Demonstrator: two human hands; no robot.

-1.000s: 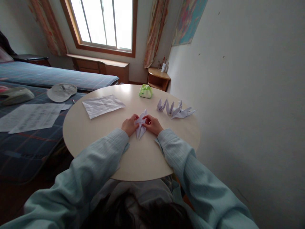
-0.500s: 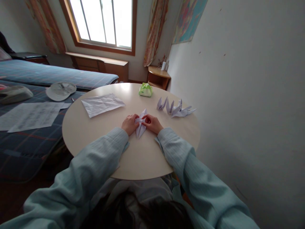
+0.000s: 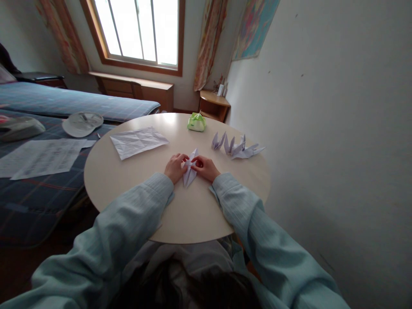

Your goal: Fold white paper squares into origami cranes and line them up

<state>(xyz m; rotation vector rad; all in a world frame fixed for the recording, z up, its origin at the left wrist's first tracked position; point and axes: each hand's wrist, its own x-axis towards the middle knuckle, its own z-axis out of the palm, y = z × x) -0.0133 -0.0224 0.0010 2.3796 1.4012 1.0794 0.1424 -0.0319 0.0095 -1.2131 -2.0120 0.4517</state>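
A folded white paper (image 3: 189, 176), long and diamond-shaped with pointed ends, lies on the round table (image 3: 189, 214) in front of me. My left hand (image 3: 175, 167) pinches its left side, thumb and fingers curled at the middle of the fold. From the right, my right hand (image 3: 206, 168) grips the opposite side with thumb and forefinger. The fingers of both hands partly cover the paper's centre. Beyond my right hand stand several folded paper cranes (image 3: 243, 150). Past my left hand lies a creased white sheet (image 3: 138, 142), spread flat.
A green tissue pack (image 3: 196, 122) sits at the table's far edge. On the left, a bed (image 3: 35, 201) holds printed papers (image 3: 48, 156) and a white cap (image 3: 83, 124). The white wall (image 3: 328, 150) rises close on the right.
Both hands stay at the folded paper with only slight finger movement. The raised strip at its middle looks narrower between my fingers. The other things have not moved.
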